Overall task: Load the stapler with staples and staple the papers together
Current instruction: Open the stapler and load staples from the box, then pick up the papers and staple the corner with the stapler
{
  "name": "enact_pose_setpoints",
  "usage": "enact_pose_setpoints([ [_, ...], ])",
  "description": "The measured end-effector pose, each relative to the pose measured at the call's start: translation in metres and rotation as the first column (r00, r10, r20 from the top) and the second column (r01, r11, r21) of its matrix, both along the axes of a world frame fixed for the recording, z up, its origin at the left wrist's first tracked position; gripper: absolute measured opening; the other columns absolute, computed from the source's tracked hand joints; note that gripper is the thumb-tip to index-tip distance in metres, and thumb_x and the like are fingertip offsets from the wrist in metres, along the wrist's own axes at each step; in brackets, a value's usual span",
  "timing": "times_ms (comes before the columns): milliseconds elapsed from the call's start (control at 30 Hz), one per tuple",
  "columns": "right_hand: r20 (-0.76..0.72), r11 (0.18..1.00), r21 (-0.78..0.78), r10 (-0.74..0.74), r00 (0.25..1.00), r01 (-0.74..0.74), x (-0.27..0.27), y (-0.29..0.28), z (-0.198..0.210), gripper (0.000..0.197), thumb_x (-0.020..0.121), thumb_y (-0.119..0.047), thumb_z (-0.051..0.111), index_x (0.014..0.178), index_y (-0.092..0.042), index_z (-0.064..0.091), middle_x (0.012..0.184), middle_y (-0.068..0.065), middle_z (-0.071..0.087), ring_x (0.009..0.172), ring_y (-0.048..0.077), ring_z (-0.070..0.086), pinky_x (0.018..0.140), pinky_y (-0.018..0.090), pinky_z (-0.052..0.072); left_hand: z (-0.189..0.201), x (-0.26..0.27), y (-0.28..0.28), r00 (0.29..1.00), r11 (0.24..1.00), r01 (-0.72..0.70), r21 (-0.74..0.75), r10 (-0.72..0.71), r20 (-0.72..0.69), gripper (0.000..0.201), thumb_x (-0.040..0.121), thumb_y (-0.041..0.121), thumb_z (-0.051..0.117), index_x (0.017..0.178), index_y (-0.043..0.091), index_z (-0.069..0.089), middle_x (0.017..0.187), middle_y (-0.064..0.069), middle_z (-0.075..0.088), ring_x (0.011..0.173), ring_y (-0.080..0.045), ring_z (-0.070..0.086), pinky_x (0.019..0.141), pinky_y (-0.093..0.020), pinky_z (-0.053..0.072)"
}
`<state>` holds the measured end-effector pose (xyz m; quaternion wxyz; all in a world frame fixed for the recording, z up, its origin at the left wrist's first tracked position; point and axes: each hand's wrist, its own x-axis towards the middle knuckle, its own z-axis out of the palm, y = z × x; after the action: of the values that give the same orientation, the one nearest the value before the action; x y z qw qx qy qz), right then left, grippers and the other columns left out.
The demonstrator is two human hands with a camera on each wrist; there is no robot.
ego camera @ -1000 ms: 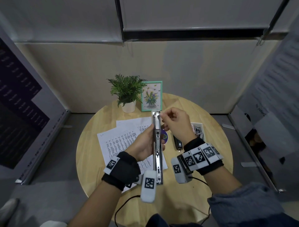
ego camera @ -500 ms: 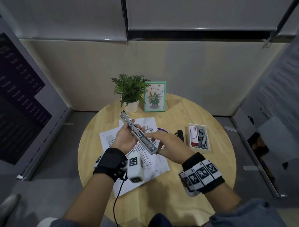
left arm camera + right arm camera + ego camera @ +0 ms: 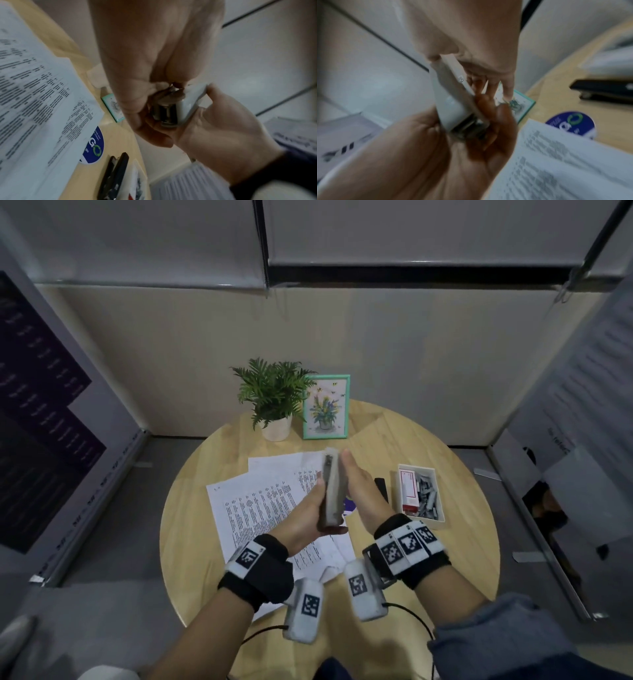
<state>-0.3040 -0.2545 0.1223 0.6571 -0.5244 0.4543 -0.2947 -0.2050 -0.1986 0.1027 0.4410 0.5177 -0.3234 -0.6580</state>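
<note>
Since half a second ago, stapler point(image 3: 331, 491) swung from diagonal to upright above printed papers point(image 3: 270, 505). Left hand point(image 3: 308, 510) grips its smooth grey body; right hand point(image 3: 363, 491) presses flat, fingers straight.

Stapler: pale grey stapler point(image 3: 448, 106) squeezed between two hands, its metal end facing the camera
Right hand: right hand point(image 3: 471, 44) above the grip, flat against the stapler's top side, fingers straight
Left hand: left hand point(image 3: 436, 155) below the grip, cupping the stapler from under
Papers: printed papers point(image 3: 565, 162) lower right of the grip
Sticker: round blue sticker point(image 3: 571, 124) right of the grip
Black stapler: black stapler point(image 3: 604, 90) farther right, lying on the table point(image 3: 559, 86)
Picture frame: green picture frame point(image 3: 523, 106) just behind the fingertips
</note>
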Motion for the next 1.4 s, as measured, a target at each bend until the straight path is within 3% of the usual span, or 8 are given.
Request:
enact_pose_setpoints([
  [200,-0.06,0.957,0.001,-0.29,0.955,0.291,0.001,-0.009,-0.015,0.05,0.091,-0.058,0.034,0.079,-0.02,0.064,0.081,0.005,0.068,0.079,0.021,0.066,0.074,0.031,0.052,-0.005,-0.007,-0.009,0.967,0.991,0.132,0.027,-0.135,0.214,0.051,0.1,0.046,0.014,0.11,0.021,0.057,0.109,-0.005,0.06,0.1,-0.019,0.057,0.093,-0.034,0.048],
  [333,-0.057,0.959,-0.043,-0.283,0.957,0.281,-0.007,-0.018,-0.023,0.044,0.092,-0.05,0.041,0.082,-0.011,0.058,0.074,0.016,0.063,0.058,0.018,0.064,0.064,0.034,0.054,-0.02,0.014,-0.013,0.901,0.981,0.172,0.089,-0.193,0.388,0.054,0.099,0.05,0.017,0.126,0.027,0.058,0.143,0.005,0.042,0.131,-0.018,0.037,0.112,-0.04,0.028],
  [467,-0.175,0.966,-0.104,-0.251,0.952,0.235,-0.012,-0.025,-0.044,0.059,0.092,-0.049,0.042,0.1,0.008,0.055,0.077,0.018,0.059,0.047,0.01,0.06,0.066,0.04,0.054,-0.045,0.035,-0.009,0.878,0.993,-0.058,0.104,0.001,0.479,0.036,0.1,0.03,0.038,0.127,0.015,0.057,0.144,-0.004,0.044,0.133,-0.02,0.039,0.103,-0.027,0.028],
  [600,-0.265,0.981,0.027,-0.177,0.948,0.191,-0.019,-0.028,-0.062,0.06,0.09,-0.055,0.04,0.103,0.002,0.054,0.083,0.017,0.058,0.052,0.015,0.059,0.057,0.03,0.048,-0.085,0.072,0.013,0.696,0.976,-0.148,0.159,-0.012,0.718,0.03,0.096,0.018,0.046,0.124,0.018,0.057,0.146,-0.005,0.042,0.097,-0.015,0.057,0.085,-0.011,0.047],
  [700,-0.398,0.99,0.133,0.005,0.917,0.052,-0.013,-0.027,-0.081,0.071,0.085,-0.064,0.041,0.111,0.0,0.053,0.087,0.012,0.056,0.069,0.019,0.057,0.062,0.029,0.048,-0.12,0.099,0.036,0.45,0.944,-0.112,0.31,-0.23,0.863,0.046,0.088,0.024,0.056,0.133,0.026,0.048,0.152,-0.006,0.035,0.14,-0.028,0.029,0.117,-0.044,0.018],
  [900,-0.612,0.975,0.17,0.216,0.761,-0.14,0.029,-0.029,-0.12,0.054,0.076,-0.027,0.071,0.118,-0.002,0.048,0.109,0.011,0.059,0.092,0.022,0.055,0.073,0.027,0.041,-0.128,0.104,0.062,0.297,0.948,-0.147,0.284,-0.231,0.926,0.055,0.086,0.02,0.061,0.135,0.035,0.041,0.159,0.001,0.018,0.144,-0.032,0.015,0.115,-0.052,0.016],
  [1200,-0.723,0.976,0.206,0.196,0.662,-0.065,0.05,-0.029,-0.121,0.032,0.079,-0.016,0.065,0.1,-0.002,0.046,0.078,0.005,0.051,0.071,0.02,0.05,0.058,0.025,0.042,-0.127,0.11,0.067,0.315,0.963,-0.091,0.253,-0.213,0.925,0.057,0.086,0.023,0.062,0.137,0.034,0.039,0.159,0.003,0.016,0.144,-0.031,0.012,0.114,-0.053,0.014],
  [1400,-0.697,0.976,0.213,0.188,0.692,-0.05,0.052,-0.027,-0.113,0.056,0.07,-0.021,0.07,0.116,0.005,0.051,0.081,0.009,0.059,0.063,0.02,0.056,0.05,0.023,0.041,-0.126,0.109,0.066,0.301,0.965,-0.07,0.252,-0.22,0.928,0.057,0.086,0.022,0.061,0.137,0.033,0.038,0.159,0.003,0.016,0.145,-0.031,0.012,0.113,-0.056,0.015],
])
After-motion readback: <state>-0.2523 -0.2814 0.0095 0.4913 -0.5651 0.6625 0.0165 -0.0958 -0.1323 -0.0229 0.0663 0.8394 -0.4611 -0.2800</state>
